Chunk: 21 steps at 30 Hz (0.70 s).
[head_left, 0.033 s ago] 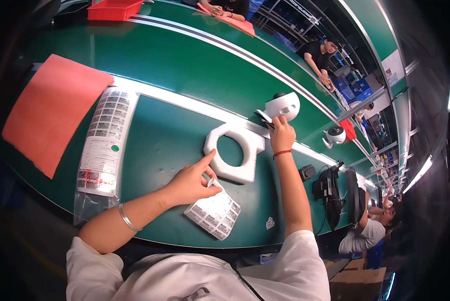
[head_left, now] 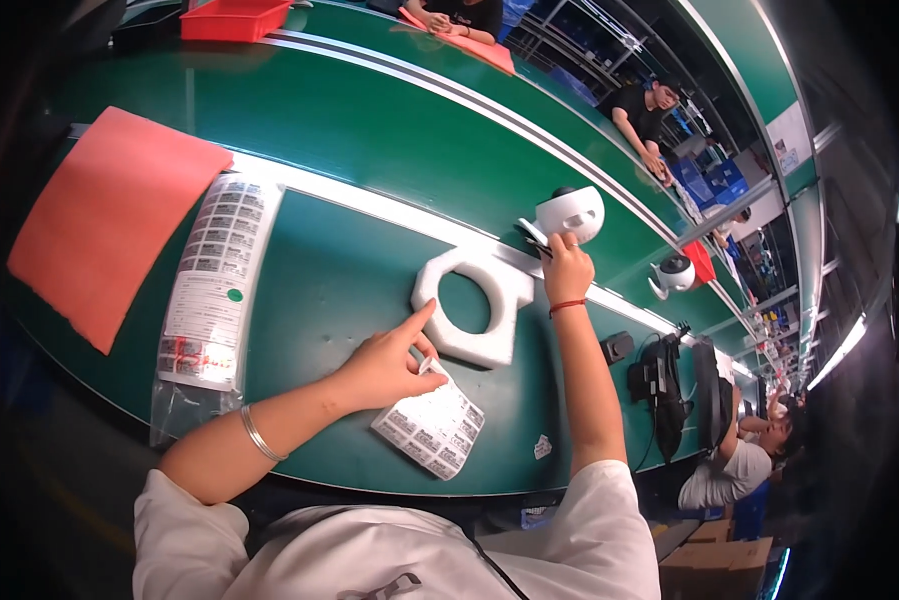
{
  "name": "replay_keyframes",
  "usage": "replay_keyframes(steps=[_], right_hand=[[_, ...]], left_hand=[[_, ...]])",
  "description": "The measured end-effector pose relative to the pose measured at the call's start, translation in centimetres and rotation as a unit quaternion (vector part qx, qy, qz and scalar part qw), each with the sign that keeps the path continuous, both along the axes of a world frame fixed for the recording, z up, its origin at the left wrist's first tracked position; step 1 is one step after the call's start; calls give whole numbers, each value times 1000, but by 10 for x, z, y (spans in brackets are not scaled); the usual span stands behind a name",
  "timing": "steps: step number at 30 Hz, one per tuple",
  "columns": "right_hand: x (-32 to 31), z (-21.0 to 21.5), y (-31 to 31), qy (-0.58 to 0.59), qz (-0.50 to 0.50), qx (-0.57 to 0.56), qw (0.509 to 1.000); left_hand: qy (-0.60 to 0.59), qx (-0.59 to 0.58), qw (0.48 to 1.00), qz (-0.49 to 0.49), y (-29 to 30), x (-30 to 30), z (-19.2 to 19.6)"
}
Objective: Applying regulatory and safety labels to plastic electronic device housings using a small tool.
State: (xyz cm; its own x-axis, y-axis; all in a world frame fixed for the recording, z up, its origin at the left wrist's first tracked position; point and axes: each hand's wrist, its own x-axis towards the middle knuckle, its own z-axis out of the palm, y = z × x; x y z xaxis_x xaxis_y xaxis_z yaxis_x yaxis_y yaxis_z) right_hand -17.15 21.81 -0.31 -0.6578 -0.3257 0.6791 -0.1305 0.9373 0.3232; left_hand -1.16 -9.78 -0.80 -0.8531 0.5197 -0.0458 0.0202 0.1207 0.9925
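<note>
My left hand (head_left: 394, 365) pinches a sheet of printed labels (head_left: 434, 425) between thumb and fingers, and its index finger stretches to the edge of a white foam block (head_left: 504, 340) with a round hole. At the rail beyond, my right hand (head_left: 569, 268) is closed at the lower edge of a white rounded camera (head_left: 569, 215) with a dark top and a flat foot. A slim dark piece shows by those fingers; what it is I cannot make out. A small label scrap (head_left: 541, 446) lies on the green table near my right forearm.
Left lie an orange-red foam sheet (head_left: 119, 220) and a bagged label stack (head_left: 219, 270). A second white camera (head_left: 674, 270) stands on the green conveyor. At right are a black device (head_left: 654, 390) and a cable. A red bin (head_left: 234, 20) sits far left; people work around the line.
</note>
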Motion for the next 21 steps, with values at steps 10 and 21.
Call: replay_keyframes(steps=[10,21], right_hand=[[-22,-12,-24,-260,-67,-214,939],[-52,6,-9,-339,-175,-185,905]], left_hand=[[17,-35,999,-2,-2,3,-1],[39,-26,999,13,4,0,-1]])
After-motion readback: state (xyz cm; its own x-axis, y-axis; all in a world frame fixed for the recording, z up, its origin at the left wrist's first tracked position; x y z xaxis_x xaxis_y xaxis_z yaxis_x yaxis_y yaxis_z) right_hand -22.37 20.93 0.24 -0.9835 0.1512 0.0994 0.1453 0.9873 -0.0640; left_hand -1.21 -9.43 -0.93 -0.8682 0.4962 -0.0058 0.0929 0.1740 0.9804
